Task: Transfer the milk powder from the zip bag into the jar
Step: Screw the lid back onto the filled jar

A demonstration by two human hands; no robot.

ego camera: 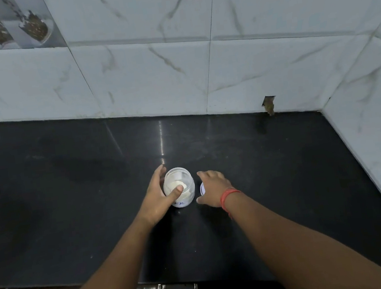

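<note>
Left hand (157, 196) fingers wrapped round open jar (179, 187), upright on dark surface (283, 169). Right hand (214, 189) just right, fingers curled over white lid (202, 188).

A: What sort of place is shown?

B: A home kitchen. A polished black stone worktop (258, 160) meets a white marble-patterned tiled wall (151, 65) along its far edge and turns a corner at the right.

A: Further evidence?

B: A decorative tile (6, 22) at the upper left pictures jars of food, and a clear jar (182, 183) holding pale powder stands near the worktop's front edge.
</note>
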